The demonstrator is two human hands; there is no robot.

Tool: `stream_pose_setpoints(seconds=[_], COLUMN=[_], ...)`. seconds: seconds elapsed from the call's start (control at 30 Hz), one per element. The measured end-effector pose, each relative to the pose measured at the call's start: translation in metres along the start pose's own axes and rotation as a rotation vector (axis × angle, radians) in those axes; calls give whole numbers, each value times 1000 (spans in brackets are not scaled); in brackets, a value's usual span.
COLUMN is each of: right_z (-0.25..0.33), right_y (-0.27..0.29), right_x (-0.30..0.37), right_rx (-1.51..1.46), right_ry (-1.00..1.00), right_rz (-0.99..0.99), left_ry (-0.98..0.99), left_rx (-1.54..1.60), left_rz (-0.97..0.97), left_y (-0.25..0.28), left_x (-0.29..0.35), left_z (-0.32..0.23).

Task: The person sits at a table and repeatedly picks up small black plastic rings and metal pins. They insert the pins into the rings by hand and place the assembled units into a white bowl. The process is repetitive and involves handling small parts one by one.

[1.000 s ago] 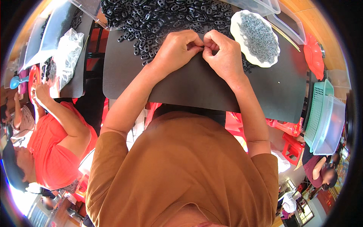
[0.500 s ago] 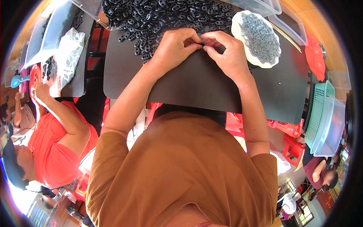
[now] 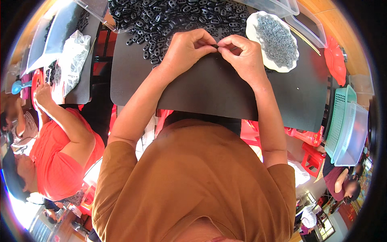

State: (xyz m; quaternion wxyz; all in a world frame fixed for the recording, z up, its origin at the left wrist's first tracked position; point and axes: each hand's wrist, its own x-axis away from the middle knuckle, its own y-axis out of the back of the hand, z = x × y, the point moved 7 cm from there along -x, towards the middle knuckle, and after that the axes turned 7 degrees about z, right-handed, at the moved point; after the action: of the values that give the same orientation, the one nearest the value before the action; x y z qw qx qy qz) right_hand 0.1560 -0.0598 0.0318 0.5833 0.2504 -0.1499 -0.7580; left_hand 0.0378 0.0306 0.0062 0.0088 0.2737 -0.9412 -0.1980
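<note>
Over the dark table [image 3: 193,88], my left hand [image 3: 188,48] pinches a small black piece [image 3: 215,46] between thumb and fingertips. My right hand [image 3: 244,56] meets it there, thumb and forefinger closed at the same piece; its exact shape is mostly hidden by the fingers. Just beyond my hands spreads a big heap of black oval plastic pieces with holes [image 3: 177,16]. To the right of my right hand sits a pale scalloped dish [image 3: 252,30], filled with many small grey metal pins or screws [image 3: 278,42].
Clear plastic bins [image 3: 308,28] stand at the far right, near a red scalloped tray [image 3: 335,60]. A green basket [image 3: 340,117] is beyond the table's right end. At left, a person in red [image 3: 66,153] works at another table beside a clear plastic bag [image 3: 76,60].
My right thumb and forefinger have closed in on the small black piece, and the fingertips of both hands have shifted slightly. The heap and dish look unchanged.
</note>
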Motion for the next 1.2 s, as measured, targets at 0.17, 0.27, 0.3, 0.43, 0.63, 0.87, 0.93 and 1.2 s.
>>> stream_pose_setpoints(seconds=[0.17,0.27,0.3,0.43,0.63,0.87,0.93,1.2], right_z=[3,4,4,1,2,4,3,-15], right_y=[-1,-3,-4,-6,-7,-6,-5,2], right_x=[-1,-3,-3,-3,-1,-2,-2,-3], right_rx=[-34,26,39,67,105,101,90,-79], right_ry=[17,38,45,40,29,-7,-11,-31], right_rz=[-21,-22,-19,-9,-13,-12,-10,-12], left_ry=[-49,-60,-69,-73,-136,-181,-152,-17], left_rx=[-10,-49,-51,-49,-101,-154,-143,22], left_rz=[17,11,16,40,41,22,23,2], left_y=[0,-2,-3,-5,-8,-5,-4,2], left_x=[0,0,0,1,-1,-1,-1,-2], left_z=[1,-1,-2,-6,-7,-9,-9,4])
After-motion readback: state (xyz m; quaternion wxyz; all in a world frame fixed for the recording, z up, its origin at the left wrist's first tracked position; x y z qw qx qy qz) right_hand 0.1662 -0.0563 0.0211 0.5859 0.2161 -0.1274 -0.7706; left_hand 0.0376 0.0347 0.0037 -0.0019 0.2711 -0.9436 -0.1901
